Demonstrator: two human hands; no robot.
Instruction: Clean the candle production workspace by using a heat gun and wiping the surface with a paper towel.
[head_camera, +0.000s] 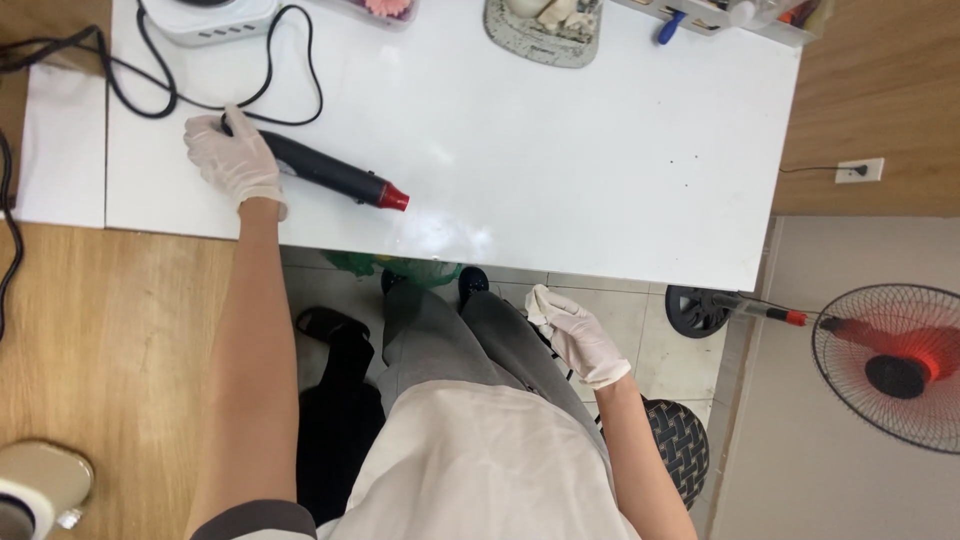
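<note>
Two gloved hands: left (232, 158) on one heat gun (335, 176); right (578, 336) seemingly empty.

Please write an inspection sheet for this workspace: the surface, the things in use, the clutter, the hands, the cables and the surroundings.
Surface: white table, glossy, a few small dark specks.
Things in use: black heat gun with red nozzle, lying on the table.
Clutter: white appliance, grey tray and a clear organiser along the far edge.
Hands: left hand, gloved, resting on the heat gun's rear end; right hand, gloved, below the table edge over the lap, holding nothing visible.
Cables: black cord looped on the table behind the gun.
Surroundings: red-hubbed floor fan, wall socket, woven stool.
</note>
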